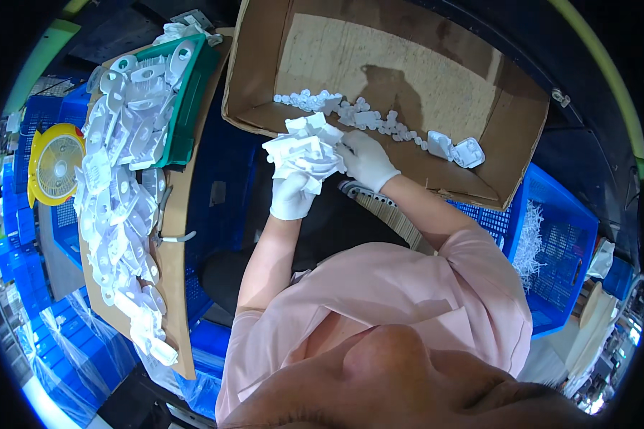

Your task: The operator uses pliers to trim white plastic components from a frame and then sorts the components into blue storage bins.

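Note:
My left hand (291, 196), in a white glove, is closed around a stacked bundle of white plastic parts (304, 149) and holds it up in front of my body. At the bundle's right side is my right hand (370, 160), also gloved, with its bent fingers against the parts; their tips are partly hidden. Just beyond both hands lies an open cardboard box (436, 171) tilted toward me. Along its near inner side runs a row of small round white pieces (386, 123), with two larger square-ish white pieces (468, 152) at the right end.
On my left, a cardboard-covered surface (182, 307) carries a long heap of white plastic parts (118, 214) and a green tray (186, 121). A yellow fan (56, 164) stands beyond it. A blue crate (569, 243) with thin white scraps (528, 247) is at right.

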A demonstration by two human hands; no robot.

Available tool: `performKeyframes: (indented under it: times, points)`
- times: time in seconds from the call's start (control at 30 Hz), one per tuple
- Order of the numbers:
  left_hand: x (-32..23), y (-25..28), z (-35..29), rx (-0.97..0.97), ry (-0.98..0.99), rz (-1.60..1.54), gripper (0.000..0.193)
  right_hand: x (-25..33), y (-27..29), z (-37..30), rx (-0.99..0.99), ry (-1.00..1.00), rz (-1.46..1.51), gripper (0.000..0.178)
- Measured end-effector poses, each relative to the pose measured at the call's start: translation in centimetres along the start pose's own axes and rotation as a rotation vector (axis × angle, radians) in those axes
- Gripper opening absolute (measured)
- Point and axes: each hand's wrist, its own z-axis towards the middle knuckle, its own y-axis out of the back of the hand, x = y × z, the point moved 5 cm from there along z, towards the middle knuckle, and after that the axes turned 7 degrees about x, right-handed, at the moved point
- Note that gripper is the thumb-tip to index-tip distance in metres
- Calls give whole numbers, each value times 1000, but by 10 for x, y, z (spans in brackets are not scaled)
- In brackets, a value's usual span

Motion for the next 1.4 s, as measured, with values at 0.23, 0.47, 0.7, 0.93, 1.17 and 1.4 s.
performKeyframes:
  times: [0.23,0.47,0.7,0.93,1.17,1.4]
  points:
    - [3,4,4,-44,-65,24,70,8,-3,-6,-32,-59,49,30]
    - [-4,11,3,-99,-114,-149,74,-33,-17,18,394,-378,1196,35]
    - [-11,1,3,-76,-94,-215,78,-181,-22,69,119,-273,-614,29]
    - [-15,10,-3,-111,-79,-209,79,-158,-6,97,53,-350,-543,30]
    - [-16,-2,1,-33,-93,-257,78,-117,-52,124,550,-150,-411,30]
    - [-15,8,-2,-60,-103,-237,80,-183,-73,150,601,-278,-623,29]
